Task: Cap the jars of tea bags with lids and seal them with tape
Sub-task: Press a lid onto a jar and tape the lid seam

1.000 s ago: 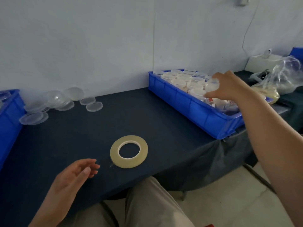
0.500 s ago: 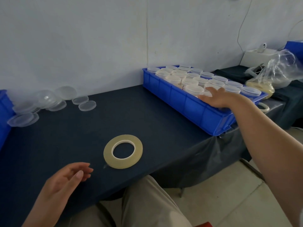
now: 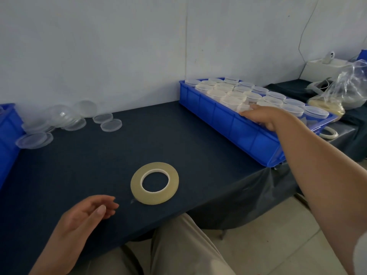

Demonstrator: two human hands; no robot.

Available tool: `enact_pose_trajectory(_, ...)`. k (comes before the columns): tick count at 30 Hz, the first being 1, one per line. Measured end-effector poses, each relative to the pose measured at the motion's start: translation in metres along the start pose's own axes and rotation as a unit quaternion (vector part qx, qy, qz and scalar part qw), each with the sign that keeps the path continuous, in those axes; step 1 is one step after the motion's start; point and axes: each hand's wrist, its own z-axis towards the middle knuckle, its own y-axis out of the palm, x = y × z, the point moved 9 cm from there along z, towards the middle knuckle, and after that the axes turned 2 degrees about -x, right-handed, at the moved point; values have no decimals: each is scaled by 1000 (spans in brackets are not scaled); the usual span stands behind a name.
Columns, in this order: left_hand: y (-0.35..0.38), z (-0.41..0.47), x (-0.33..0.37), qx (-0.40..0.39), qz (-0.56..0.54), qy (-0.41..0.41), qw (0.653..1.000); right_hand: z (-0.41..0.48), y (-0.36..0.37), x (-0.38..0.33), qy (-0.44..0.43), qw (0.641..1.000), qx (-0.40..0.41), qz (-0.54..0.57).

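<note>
The jars (image 3: pixel 230 100) stand packed in a blue tray (image 3: pixel 218 116) at the table's far right corner, round, pale and each topped with a clear lid; some twenty show, though the right hand (image 3: pixel 266 116) covers a few and the count is unsure; what the jars hold cannot be made out; the right hand lies palm down over the tray's near row, fingers reaching across a jar top, and whether they grip it cannot be told; one tape roll (image 3: pixel 136 184), a flat yellowish ring, lies near the middle of the front edge; the left hand (image 3: pixel 83 217) hovers just left of it at the front edge, palm up, fingers loosely curled, holding nothing; clear round lids (image 3: pixel 111 125) lie at the far left corner, two singly, the rest overlapped in a heap too blurred to count; the table (image 3: pixel 158 139) wears a dark cloth; a blue bin (image 3: pixel 8 132) is cut off at the left edge; a crumpled clear bag (image 3: pixel 341 86) sits beyond the tray
</note>
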Motion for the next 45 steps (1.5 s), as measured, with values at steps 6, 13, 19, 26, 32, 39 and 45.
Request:
enact_pose_trajectory(6,1,-1,6,0,-10,-9,1000,-12,-9,-8,11,989,47,-137)
enact_pose_trajectory(13,5,-4,12,0,8,-18,1000,-85,6,-83,-172,946,134,-240)
enact_pose_trajectory(19,4,-9,21,34,-13,-27,999,-199,123,-152,-393,907,58,-139)
enact_pose_trajectory(26,0,-11,19,47,-17,-8,999,-260,329,-144,-398,910,-118,-15)
enact_pose_trajectory(32,-13,-14,11,98,-69,-4,993,-274,372,-129,-470,879,-84,20)
enact_pose_trajectory(39,-58,-36,46,186,-38,6,982,-292,391,-128,-568,813,-10,-129)
enact_pose_trajectory(45,-218,-56,97,314,214,-37,924,-289,390,-128,-568,810,17,-144)
